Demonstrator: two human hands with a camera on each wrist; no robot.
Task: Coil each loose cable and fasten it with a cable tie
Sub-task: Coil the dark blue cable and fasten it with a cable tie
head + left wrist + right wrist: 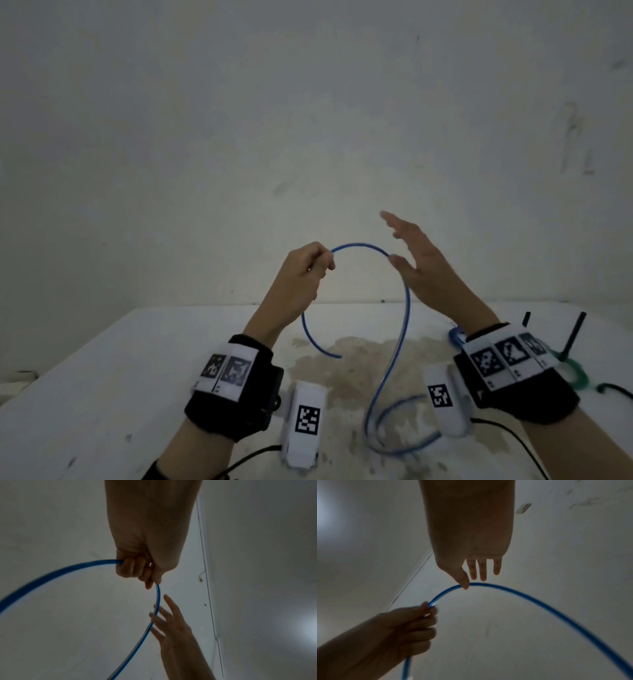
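Blue cable (406,308) shows one half-formed loop: left hand (303,274) grips it near one end, right hand (416,260) spread flat against it; rest trails on the bench (102,377), untied.

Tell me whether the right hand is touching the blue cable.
Touching: in the right wrist view the right hand rests its thumb tip on the blue cable.

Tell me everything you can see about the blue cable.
The blue cable is thin, smooth and flexible, plastic-looking. The left hand grips it near one end; a short free end curves down below that hand. From the grip it arches over to the open right hand, whose thumb touches it, then hangs down and loops on the stained white table.
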